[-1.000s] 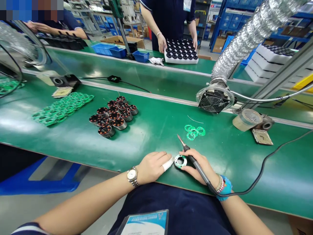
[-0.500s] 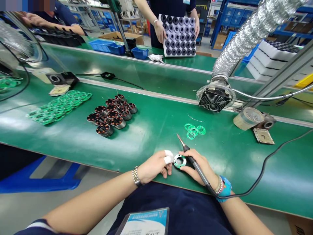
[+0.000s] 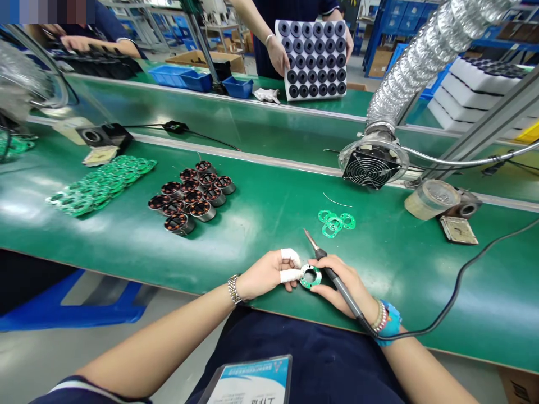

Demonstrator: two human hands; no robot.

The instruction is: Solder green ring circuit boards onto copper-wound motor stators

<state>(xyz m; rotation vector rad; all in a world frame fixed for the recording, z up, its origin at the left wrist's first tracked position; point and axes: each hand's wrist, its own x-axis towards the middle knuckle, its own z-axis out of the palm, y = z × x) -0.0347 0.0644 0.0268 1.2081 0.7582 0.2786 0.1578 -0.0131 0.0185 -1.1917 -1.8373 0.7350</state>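
Observation:
A green and white ring-shaped circuit board (image 3: 316, 279) is held between my two hands near the table's front edge. What lies beneath it is hidden. My left hand (image 3: 272, 273), with white covers on the thumb and a finger, pinches at the ring's left edge. With thumb and index finger my right hand (image 3: 347, 285) grips the ring's right side. That same hand also holds a soldering iron (image 3: 340, 289), its tip slanting up and left, apart from the board. Several loose ring-shaped boards (image 3: 336, 223) lie just beyond, beside a thin wire (image 3: 337, 201).
Copper-wound motor stators (image 3: 192, 196) stand grouped left of centre. Past them are rows of green boards (image 3: 101, 185). A fume fan (image 3: 370, 170) hangs at right, near a plastic tub (image 3: 432, 199) and sponge tray (image 3: 458, 230). The iron's cord (image 3: 455, 289) curves rightward. Opposite, a person holds a foam tray (image 3: 316, 60).
My left fingers have spread slightly and come up against the ring's left edge. My right hand keeps its hold. Across the table, the person's foam tray has shifted a little right.

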